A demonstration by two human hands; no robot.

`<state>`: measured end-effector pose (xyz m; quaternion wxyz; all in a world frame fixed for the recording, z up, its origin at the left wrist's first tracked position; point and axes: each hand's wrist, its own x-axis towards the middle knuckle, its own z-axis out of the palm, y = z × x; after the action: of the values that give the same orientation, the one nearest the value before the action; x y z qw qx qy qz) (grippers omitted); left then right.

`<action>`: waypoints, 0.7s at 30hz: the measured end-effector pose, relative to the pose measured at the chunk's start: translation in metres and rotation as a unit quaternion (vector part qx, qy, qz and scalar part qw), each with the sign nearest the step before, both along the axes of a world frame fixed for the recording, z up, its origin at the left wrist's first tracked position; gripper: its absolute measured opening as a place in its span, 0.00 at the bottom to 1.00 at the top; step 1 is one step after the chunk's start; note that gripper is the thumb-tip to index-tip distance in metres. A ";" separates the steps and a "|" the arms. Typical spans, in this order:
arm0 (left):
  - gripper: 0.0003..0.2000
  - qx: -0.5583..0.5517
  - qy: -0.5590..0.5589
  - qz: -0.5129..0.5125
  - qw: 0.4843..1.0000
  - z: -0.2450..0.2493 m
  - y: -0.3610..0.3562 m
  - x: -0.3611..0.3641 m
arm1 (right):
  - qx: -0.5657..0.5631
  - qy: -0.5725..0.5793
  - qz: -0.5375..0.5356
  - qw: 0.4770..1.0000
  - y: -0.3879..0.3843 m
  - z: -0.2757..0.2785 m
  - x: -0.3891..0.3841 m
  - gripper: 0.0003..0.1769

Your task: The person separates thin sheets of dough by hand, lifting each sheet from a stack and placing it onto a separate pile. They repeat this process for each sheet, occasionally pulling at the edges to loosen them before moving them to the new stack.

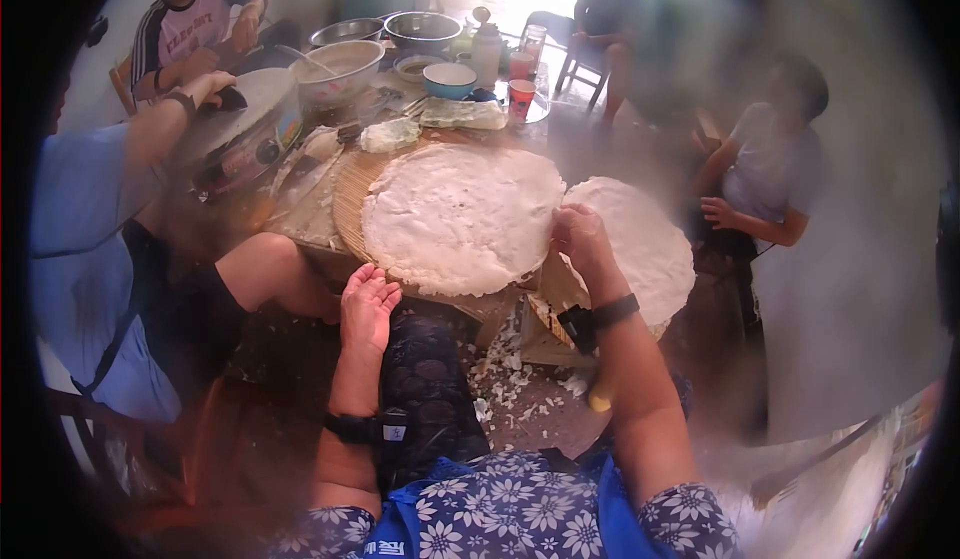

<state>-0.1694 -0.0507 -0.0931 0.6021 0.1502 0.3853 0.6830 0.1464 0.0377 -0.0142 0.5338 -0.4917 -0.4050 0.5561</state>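
Flatbread (462, 217) beyond left hand (369, 307); right hand (583, 239) at right edge.

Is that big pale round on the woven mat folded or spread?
Spread: the pale round lies flat across most of the woven mat.

the right hand (582, 237) hides its own fingertips, so its grip on the upper flatbread (460, 214) cannot be told. that flatbread covers the second flatbread's (645, 244) left side. haze blurs the seated person (775, 159) at far right; the dark rim cuts off the blue-shirted person (90, 199). the red cup's (521, 100) print is too small to read
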 end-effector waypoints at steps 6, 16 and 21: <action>0.09 0.025 -0.114 0.008 0.993 -0.003 -0.003 0.006 | 0.042 0.215 0.044 0.975 0.007 -0.001 -0.012 0.08; 0.12 -0.023 -0.115 0.037 0.992 -0.010 -0.003 0.006 | -0.026 0.179 0.011 0.983 -0.008 -0.039 -0.018 0.12; 0.09 -0.013 -0.103 -0.004 0.995 -0.001 0.000 0.005 | 0.010 0.122 0.004 0.993 -0.025 -0.019 -0.028 0.14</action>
<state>-0.1643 -0.0508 -0.0942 0.6434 0.0727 0.3293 0.6872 0.1188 0.0122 -0.0331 0.5822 -0.4134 -0.3446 0.6094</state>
